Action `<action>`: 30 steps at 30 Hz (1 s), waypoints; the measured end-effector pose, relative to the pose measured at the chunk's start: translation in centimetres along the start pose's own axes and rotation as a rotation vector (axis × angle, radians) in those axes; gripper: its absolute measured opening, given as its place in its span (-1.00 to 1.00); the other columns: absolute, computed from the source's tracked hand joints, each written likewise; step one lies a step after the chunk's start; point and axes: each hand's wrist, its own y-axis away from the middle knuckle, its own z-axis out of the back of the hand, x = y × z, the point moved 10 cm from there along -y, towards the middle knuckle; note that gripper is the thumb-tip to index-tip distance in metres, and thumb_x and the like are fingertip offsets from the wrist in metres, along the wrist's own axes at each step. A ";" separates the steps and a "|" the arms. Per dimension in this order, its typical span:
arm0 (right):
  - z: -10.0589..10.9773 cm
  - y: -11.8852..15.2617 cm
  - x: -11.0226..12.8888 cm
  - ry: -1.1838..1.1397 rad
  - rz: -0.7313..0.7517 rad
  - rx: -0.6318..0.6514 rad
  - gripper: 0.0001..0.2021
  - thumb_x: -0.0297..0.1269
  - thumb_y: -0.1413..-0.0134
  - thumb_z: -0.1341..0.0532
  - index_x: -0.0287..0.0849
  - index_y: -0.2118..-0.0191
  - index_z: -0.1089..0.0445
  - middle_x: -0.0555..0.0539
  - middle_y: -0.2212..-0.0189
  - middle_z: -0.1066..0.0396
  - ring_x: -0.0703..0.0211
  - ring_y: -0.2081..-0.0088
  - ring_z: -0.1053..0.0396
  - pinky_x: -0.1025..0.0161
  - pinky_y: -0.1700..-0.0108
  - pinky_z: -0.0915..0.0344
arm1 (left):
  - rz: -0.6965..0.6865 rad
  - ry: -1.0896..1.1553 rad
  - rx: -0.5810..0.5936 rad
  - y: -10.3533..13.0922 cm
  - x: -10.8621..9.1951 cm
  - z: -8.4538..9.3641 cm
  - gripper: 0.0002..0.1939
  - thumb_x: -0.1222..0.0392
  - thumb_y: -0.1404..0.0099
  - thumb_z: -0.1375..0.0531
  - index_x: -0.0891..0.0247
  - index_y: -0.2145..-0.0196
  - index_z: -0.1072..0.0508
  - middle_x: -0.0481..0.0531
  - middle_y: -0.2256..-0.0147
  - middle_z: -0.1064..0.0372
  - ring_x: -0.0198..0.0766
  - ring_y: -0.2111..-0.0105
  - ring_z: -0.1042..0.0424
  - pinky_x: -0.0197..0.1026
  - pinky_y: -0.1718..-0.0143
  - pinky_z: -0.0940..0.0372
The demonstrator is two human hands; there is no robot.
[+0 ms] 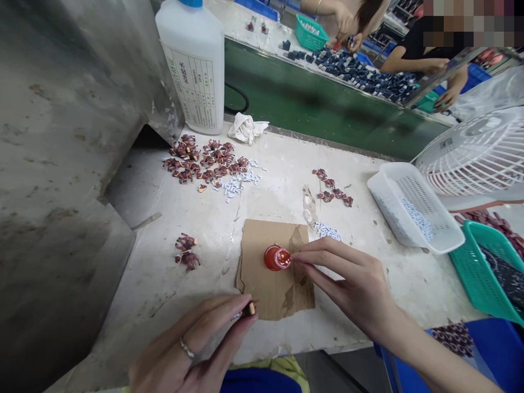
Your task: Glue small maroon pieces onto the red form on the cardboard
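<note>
The left hand [196,335] pinches 1 dark bit [247,310]; the right hand [350,278], hold unclear, could tip the red cup [271,258] by bumping it.

Wears a thin, shiny silver ring [186,347] on one finger of the left hand [198,341], in the lower left of the frame. Has a slim, bare right hand [352,275] and a bare forearm [426,346] toward the lower right corner. Shows blue cloth [260,381] at the bottom middle, edged by yellow-green cloth [289,367]. Looks like clothes, but too cut off to tell.
</note>
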 end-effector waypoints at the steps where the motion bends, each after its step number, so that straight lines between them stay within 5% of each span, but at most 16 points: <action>1: 0.0 0.0 -0.1 -0.013 -0.003 -0.002 -0.76 -0.55 -0.30 -0.20 -0.13 0.04 -0.50 -0.10 0.13 -0.53 0.20 0.12 -0.51 0.26 0.12 -0.49 | -0.004 0.005 0.001 -0.1 -0.1 -0.1 -0.84 0.17 -0.36 -0.25 0.08 0.09 -0.47 -0.24 0.24 -0.58 -0.50 0.37 -0.56 -0.49 0.17 -0.45; 10: 0.5 0.3 0.6 -0.292 -0.079 -0.137 -0.76 -0.58 -0.21 -0.28 -0.11 0.12 -0.55 -0.07 0.23 -0.59 0.16 0.18 -0.54 0.22 0.19 -0.53 | -0.003 0.166 0.055 -0.3 -0.9 -1.5 -0.78 0.30 -0.32 -0.27 0.13 0.08 -0.46 -0.21 0.21 -0.57 -0.50 0.29 -0.57 -0.51 0.11 -0.45; 17: -0.3 0.3 3.1 -0.549 -0.057 -0.131 -0.81 -0.63 -0.16 -0.29 -0.28 0.16 -0.58 -0.16 0.25 -0.60 0.16 0.18 -0.57 0.27 0.15 -0.58 | 0.013 0.263 0.037 -0.6 -1.3 -1.5 -0.69 0.43 -0.24 -0.32 0.15 0.10 -0.48 -0.25 0.21 -0.54 -0.59 0.23 -0.53 -0.61 0.02 -0.35; 30: -1.2 0.3 3.9 -0.519 0.004 -0.058 -0.79 -0.61 -0.19 -0.28 -0.35 0.08 -0.55 -0.21 0.22 -0.58 0.19 0.15 -0.58 0.36 0.10 -0.55 | -0.026 0.205 0.075 -0.5 -1.4 -1.9 -0.74 0.37 -0.29 -0.29 0.16 0.08 -0.46 -0.22 0.20 -0.55 -0.57 0.24 -0.54 -0.58 0.02 -0.37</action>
